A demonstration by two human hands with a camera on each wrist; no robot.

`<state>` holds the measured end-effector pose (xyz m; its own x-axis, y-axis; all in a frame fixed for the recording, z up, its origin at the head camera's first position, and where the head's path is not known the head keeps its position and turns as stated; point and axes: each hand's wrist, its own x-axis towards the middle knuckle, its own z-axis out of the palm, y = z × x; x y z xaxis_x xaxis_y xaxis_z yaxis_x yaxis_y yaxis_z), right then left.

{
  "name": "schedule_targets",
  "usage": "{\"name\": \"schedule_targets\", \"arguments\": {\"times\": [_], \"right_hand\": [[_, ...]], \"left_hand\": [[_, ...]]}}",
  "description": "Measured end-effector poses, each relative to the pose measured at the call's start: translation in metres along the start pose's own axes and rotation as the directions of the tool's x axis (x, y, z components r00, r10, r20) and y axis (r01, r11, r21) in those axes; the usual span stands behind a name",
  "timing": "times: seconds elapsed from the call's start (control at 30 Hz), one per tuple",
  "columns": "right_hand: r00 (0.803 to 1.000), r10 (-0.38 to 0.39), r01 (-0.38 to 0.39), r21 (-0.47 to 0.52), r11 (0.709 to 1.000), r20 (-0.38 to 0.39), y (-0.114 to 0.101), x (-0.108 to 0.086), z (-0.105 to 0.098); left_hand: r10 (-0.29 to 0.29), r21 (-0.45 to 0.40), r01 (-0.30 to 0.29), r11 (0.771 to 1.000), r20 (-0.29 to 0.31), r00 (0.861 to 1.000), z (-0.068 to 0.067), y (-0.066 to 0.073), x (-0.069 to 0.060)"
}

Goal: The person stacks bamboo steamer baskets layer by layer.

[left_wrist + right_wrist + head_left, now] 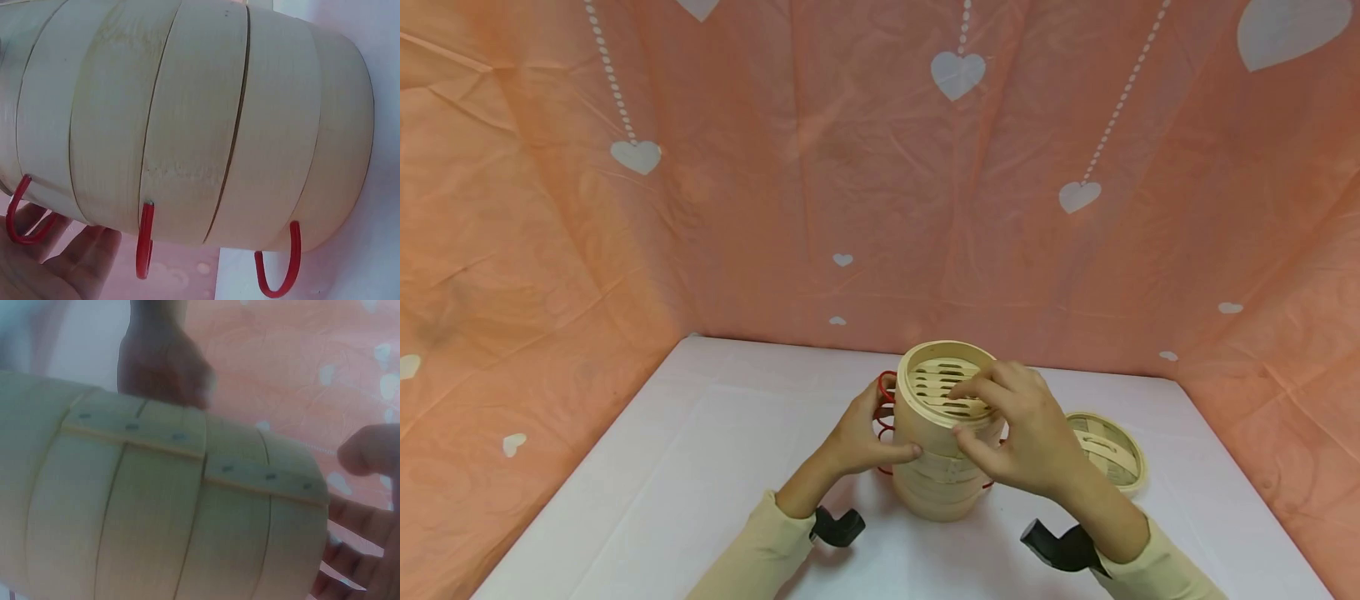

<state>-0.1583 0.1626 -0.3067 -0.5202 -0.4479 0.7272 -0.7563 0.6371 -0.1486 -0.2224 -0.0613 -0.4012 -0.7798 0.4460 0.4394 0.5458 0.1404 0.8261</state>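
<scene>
A stack of round bamboo steamer baskets [942,467] stands upright on the white table, its slatted top tier [936,379] uncovered. Red loop handles [294,262] stick out from its side. My left hand [861,433] grips the stack's left side, thumb across the front and fingers behind, near the upper handles. Over the top tier is my right hand [1026,421], its fingers reaching past the rim into the basket. In the right wrist view the thumb [365,450] stands apart from the rim, while the fingertips are partly hidden behind the basket.
A woven bamboo lid [1105,450] lies on the table to the right of the stack, partly behind my right forearm. An orange cloth [880,208] with white hearts hangs behind and along both sides of the white table [700,467].
</scene>
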Motion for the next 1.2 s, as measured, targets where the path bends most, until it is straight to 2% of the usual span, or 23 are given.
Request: {"name": "schedule_targets", "arguments": {"times": [0.23, 0.47, 0.63, 0.93, 1.2], "right_hand": [[0.998, 0.06, -0.06, -0.009, 0.998, -0.017, 0.009, -0.001, -0.011], [0.988, 0.137, -0.138, -0.021, 0.99, -0.072, 0.022, -0.006, -0.019], [0.979, 0.184, -0.187, -0.029, 0.982, -0.086, 0.029, -0.011, -0.027], [0.951, 0.297, -0.304, -0.075, 0.95, -0.083, 0.039, -0.023, -0.036], [0.938, 0.336, -0.344, -0.103, 0.933, -0.09, 0.049, -0.033, -0.039]], "left_hand": [[0.013, -0.009, -0.013, 1.0, -0.012, 1.0, -0.003, 0.002, 0.005], [0.095, -0.082, -0.098, 0.992, -0.039, 0.995, -0.005, 0.004, 0.01], [0.14, -0.093, -0.145, 0.985, -0.065, 0.988, -0.007, 0.006, 0.014], [0.134, -0.043, -0.135, 0.99, -0.028, 0.991, -0.017, 0.016, 0.019], [0.125, -0.042, -0.125, 0.991, 0.001, 0.992, -0.021, 0.025, 0.024]]}}
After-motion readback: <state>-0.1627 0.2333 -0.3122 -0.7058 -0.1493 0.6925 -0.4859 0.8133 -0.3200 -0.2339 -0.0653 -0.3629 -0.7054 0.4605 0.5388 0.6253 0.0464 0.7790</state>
